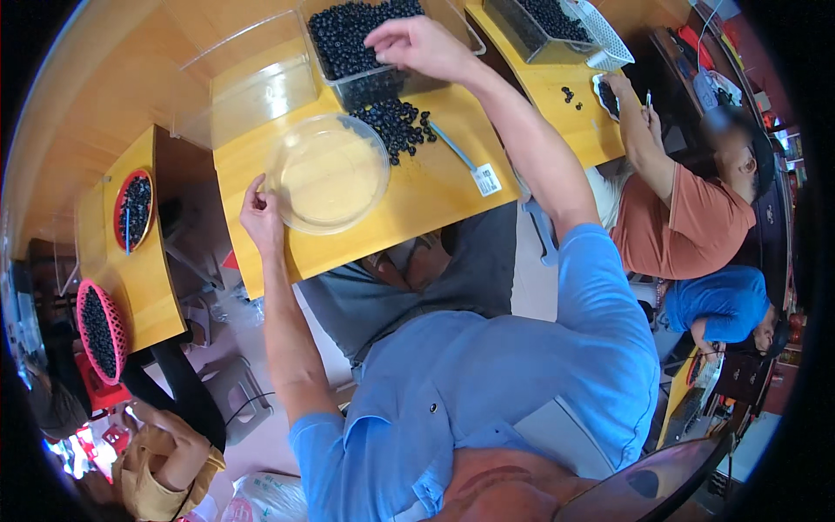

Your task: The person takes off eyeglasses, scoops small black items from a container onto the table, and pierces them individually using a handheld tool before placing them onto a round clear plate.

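My right hand hangs over a clear rectangular bin of small dark round pieces that look like berries or beads. Its fingers are loosely bent and apart, with nothing visible between them. With its fingers at the left rim, my left hand grips a shallow round clear plastic tub. The tub looks bare inside. Loose dark pieces lie in a heap between tub and bin. To the right of them rests a thin blue stick beside a white printed tag.
An empty-looking clear box stands at the back left of the yellow table. On the left table are a red bowl and a pink basket of dark pieces. A co-worker works at the right, near another clear bin.
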`<state>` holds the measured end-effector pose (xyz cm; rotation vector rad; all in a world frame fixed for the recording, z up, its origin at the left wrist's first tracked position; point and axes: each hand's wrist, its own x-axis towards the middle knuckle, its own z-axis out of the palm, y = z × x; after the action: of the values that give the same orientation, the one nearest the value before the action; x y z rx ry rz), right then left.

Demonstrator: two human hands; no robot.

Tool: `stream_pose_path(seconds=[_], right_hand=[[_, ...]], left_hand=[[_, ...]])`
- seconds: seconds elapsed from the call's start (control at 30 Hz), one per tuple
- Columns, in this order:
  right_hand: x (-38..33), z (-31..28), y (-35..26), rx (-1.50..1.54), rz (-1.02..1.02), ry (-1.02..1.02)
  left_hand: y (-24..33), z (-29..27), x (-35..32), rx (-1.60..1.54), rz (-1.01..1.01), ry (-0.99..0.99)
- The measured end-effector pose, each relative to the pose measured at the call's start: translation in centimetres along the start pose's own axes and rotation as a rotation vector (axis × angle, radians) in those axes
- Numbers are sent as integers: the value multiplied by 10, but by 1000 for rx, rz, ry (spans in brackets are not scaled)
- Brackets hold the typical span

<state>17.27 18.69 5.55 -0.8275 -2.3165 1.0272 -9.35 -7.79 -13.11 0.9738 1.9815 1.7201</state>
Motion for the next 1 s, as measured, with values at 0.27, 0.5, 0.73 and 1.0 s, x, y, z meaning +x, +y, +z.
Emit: stream_pose_path(seconds=[0.27,0.5,0.73,1.0], right_hand=[[108,40,52,-406,567,-496],[140,75,93,-315,475,-650],[145,71,103,-385,522,-278],[121,3,81,154,463,-151]], left_hand=[[2,3,-2,-33,-33,0],[-3,2,0,-19,-33,19],[-2,3,2,-14,-26,16],[-3,12,4,-33,8,4]])
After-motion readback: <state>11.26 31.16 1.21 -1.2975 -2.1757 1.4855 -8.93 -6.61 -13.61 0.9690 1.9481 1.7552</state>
